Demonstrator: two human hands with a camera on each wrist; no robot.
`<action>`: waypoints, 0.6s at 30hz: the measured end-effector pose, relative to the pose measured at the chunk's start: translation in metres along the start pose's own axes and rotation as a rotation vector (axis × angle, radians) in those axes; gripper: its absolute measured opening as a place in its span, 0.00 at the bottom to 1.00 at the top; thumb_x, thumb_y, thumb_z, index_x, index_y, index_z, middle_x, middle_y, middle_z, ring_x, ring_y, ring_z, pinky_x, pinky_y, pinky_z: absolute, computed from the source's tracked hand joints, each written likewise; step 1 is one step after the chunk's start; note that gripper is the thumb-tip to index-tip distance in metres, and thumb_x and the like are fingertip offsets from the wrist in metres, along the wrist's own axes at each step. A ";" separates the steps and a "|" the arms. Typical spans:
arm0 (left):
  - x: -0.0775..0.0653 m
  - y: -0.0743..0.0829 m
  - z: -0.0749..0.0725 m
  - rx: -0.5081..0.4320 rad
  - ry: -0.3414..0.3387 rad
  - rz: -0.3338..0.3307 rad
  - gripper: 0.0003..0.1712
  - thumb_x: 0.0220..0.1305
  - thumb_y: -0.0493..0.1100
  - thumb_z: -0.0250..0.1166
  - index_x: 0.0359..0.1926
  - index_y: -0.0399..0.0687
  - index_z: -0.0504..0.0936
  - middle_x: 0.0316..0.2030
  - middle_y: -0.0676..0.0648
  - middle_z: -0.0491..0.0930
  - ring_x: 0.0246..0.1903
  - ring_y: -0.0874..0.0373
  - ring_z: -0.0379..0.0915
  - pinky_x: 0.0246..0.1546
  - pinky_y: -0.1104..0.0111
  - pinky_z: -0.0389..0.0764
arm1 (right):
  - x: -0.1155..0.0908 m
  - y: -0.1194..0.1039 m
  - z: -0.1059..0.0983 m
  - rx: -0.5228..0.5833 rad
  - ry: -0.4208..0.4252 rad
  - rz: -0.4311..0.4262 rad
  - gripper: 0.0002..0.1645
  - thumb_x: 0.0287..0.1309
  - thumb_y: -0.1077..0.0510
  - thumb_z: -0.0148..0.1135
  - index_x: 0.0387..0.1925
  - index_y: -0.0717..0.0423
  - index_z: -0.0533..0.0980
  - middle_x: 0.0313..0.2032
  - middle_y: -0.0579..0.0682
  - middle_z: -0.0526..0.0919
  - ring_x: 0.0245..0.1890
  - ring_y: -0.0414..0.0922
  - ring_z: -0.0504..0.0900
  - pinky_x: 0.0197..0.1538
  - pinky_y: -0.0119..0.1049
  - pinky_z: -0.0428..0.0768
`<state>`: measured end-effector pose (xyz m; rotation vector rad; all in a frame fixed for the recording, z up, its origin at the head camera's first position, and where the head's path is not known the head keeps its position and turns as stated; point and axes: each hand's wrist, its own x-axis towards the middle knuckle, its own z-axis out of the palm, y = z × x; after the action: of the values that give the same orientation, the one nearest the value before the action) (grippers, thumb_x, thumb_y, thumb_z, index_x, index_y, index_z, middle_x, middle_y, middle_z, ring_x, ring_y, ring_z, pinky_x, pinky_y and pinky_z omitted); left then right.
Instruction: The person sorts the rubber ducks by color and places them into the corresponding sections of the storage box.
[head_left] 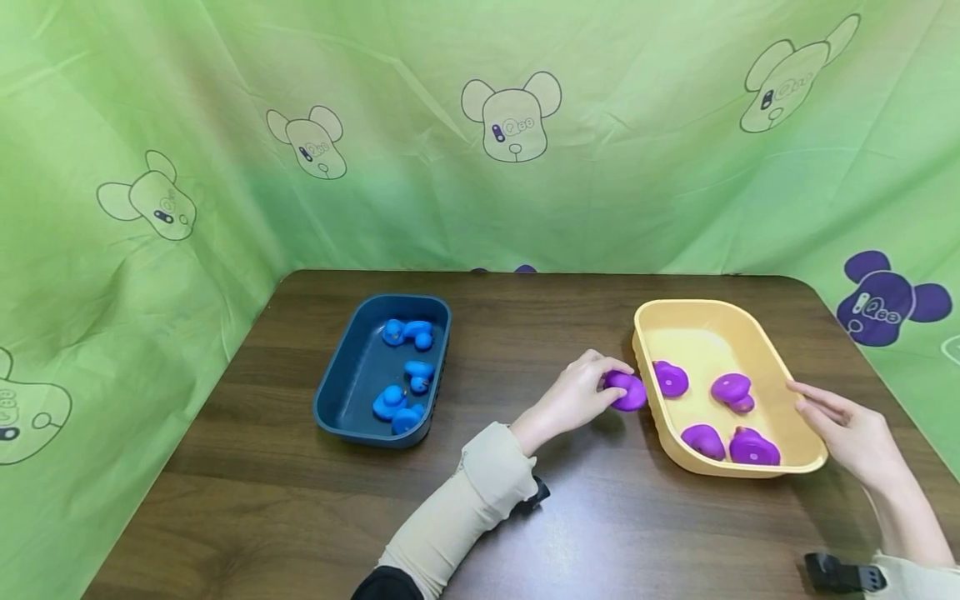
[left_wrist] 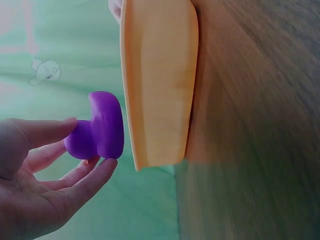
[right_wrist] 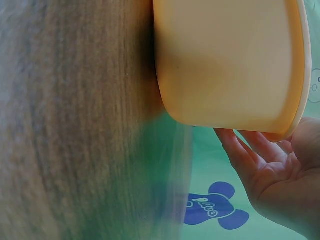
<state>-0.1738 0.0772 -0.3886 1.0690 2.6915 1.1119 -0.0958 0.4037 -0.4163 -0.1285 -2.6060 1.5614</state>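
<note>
In the head view my left hand [head_left: 572, 396] pinches a purple rubber duck [head_left: 630, 393] just outside the left rim of the yellow tray [head_left: 697, 329]. The left wrist view shows thumb and fingertips around the purple duck [left_wrist: 109, 127], which is raised to about rim height with the tray wall [left_wrist: 160, 85] beside it. My right hand [head_left: 851, 433] grips the tray's right rim; in the right wrist view its fingers [right_wrist: 237, 155] lie against the outside and the thumb is at the edge. Several purple ducks [head_left: 753, 447] lie scattered inside the yellow tray.
To the left stands a dark blue tray [head_left: 337, 392] with several blue ducks [head_left: 390, 402] in it. Both trays rest on a brown wooden table [head_left: 247, 492]. A green curtain [head_left: 405, 192] with printed mouse-like heads hangs behind and along the sides.
</note>
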 end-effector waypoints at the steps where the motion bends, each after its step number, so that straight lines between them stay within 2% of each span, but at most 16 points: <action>1: 0.000 0.001 0.001 0.001 0.000 0.003 0.15 0.57 0.41 0.60 0.47 0.48 0.78 0.37 0.51 0.71 0.36 0.63 0.67 0.34 0.84 0.62 | 0.000 0.000 0.000 -0.001 0.000 -0.001 0.20 0.59 0.59 0.52 0.49 0.31 0.73 0.31 0.16 0.71 0.30 0.15 0.70 0.29 0.14 0.68; 18: 0.011 0.019 0.014 0.014 0.027 0.035 0.15 0.57 0.44 0.62 0.46 0.51 0.79 0.34 0.54 0.70 0.35 0.65 0.66 0.31 0.86 0.59 | 0.004 0.011 -0.003 -0.033 0.013 0.003 0.21 0.59 0.56 0.53 0.54 0.37 0.71 0.31 0.14 0.71 0.31 0.16 0.70 0.30 0.13 0.68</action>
<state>-0.1671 0.1025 -0.3848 1.1155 2.7149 1.1229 -0.0988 0.4119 -0.4248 -0.1449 -2.6237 1.5144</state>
